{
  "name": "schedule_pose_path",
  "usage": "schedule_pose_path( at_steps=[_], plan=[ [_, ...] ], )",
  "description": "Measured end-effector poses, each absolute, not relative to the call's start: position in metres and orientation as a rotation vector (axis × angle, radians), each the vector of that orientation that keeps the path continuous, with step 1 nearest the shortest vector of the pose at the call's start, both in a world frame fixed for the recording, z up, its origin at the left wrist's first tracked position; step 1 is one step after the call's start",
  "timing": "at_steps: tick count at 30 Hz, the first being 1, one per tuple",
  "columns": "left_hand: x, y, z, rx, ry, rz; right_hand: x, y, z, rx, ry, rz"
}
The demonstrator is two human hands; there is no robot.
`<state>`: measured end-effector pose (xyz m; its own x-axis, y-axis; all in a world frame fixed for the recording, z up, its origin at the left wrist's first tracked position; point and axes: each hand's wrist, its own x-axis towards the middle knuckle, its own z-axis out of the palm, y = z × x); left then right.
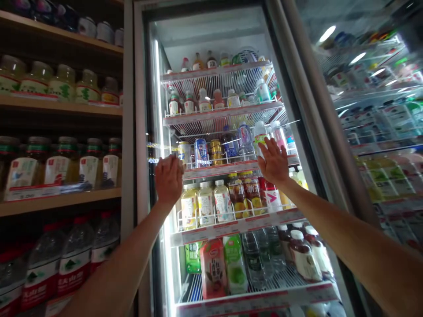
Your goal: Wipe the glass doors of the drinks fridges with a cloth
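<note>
My left hand (168, 178) is raised at the left side of a lit drinks fridge (205, 37), palm forward with its fingers stretched out and nothing in it. Close by, on the shelves behind it, stand drink cans (201, 152) and bottles of pale yellow drink (206, 202). Farther right, my right hand (273, 163) is held up with spread fingers, also holding nothing. It partly covers a bottle with a green label (260, 132) and is above a red and white pack (271, 196). Whether either hand touches glass I cannot tell.
Wooden shelves (59, 103) on the left carry jars, bottles and large red-capped water bottles (76, 255). A second drinks cooler (380, 145) stands to the right, partly blurred. Large cartons (214, 268) and clear bottles (254, 259) fill a lower fridge shelf.
</note>
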<state>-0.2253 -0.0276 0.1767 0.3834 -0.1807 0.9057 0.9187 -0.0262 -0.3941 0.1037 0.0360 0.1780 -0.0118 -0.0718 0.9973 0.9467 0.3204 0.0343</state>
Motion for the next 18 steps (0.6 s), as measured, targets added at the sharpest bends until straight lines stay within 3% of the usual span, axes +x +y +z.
schedule_pose_path(
  at_steps=[2,7,13,18],
  plan=[
    [-0.219,-0.027,0.17,-1.227,-0.794,-1.086,0.103,0.037,0.178,-0.897,-1.304,-1.014],
    [-0.185,-0.022,0.149,-1.62,-0.532,-0.534,0.103,0.036,0.176,-0.88,-1.304,-1.006],
    [-0.183,-0.02,0.169,-1.343,-0.788,-1.061,0.102,0.034,0.169,-0.875,-1.32,-0.993],
    [-0.165,-0.023,0.142,-1.726,-0.526,-0.462,0.101,0.031,0.148,-0.854,-1.413,-1.069]
  ],
)
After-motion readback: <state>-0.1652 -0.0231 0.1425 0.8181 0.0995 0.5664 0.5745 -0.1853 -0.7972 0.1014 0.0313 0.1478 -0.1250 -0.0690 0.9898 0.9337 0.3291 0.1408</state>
